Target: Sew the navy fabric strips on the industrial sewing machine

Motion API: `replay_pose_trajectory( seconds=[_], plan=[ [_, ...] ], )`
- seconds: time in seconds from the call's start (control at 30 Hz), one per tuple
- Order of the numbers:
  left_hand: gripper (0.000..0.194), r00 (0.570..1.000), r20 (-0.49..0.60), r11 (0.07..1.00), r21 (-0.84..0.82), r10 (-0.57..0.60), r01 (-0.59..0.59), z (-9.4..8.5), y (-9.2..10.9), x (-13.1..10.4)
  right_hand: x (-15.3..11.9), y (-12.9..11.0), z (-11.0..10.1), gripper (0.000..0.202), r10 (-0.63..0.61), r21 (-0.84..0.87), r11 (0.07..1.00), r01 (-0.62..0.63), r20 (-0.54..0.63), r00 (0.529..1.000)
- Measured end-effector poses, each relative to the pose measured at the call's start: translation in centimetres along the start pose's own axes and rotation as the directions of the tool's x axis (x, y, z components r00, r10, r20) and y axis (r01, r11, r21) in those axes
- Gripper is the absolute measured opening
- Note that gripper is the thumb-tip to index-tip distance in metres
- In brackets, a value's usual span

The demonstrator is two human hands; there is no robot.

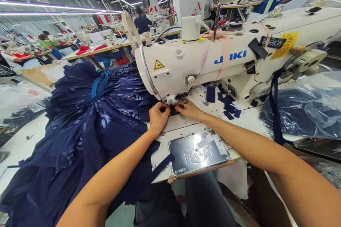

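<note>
Under the needle area of a white sewing machine (170, 65) lies a small dark piece of fabric (173, 110). My left hand (159, 116) pinches its left side, thumb and fingertips pressed together. From the right, my right hand (188, 110) reaches in with bent fingers closed on the piece's other side. The needle and presser foot are mostly hidden by the machine head and my fingers. Beside my left hand, a large heap of navy garments (106, 127) covers the table's left, gathered with a blue tie (100, 84).
Small navy fabric pieces (228, 106) are scattered right of the needle. A shiny metal tray (198, 152) with a label on it sits at the table's front edge. A plastic-wrapped bundle (306, 106) lies at right. Other people and machines are in the background.
</note>
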State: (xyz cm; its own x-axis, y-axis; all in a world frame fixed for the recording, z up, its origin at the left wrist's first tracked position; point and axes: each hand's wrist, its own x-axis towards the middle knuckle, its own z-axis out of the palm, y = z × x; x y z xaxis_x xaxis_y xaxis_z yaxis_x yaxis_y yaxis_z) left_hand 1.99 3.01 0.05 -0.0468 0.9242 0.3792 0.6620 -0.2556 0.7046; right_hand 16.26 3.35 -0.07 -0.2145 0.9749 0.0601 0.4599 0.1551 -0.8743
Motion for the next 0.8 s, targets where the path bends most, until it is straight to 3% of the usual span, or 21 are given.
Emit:
replay_pose_trajectory(
  seconds=[0.43, 0.57, 0.8],
  plan=[
    [0.009, 0.998, 0.019, 0.998, -0.004, 0.064, -0.064, -0.3, 0.1, -0.5, 0.2, 0.4, 0.1, 0.02, -0.059, 0.031, 0.998, 0.059, -0.016, 0.998],
    [0.011, 0.991, 0.069, 0.993, -0.037, 0.116, -0.113, -0.4, 0.1, -0.9, 0.3, 0.3, -0.2, 0.019, -0.059, 0.122, 0.991, 0.056, 0.028, 0.998],
    [0.012, 0.992, 0.1, 0.997, -0.025, 0.077, -0.074, -0.4, 0.3, -1.1, 0.2, 0.0, -0.3, 0.014, -0.039, 0.231, 0.973, 0.025, 0.057, 0.998]
  ],
)
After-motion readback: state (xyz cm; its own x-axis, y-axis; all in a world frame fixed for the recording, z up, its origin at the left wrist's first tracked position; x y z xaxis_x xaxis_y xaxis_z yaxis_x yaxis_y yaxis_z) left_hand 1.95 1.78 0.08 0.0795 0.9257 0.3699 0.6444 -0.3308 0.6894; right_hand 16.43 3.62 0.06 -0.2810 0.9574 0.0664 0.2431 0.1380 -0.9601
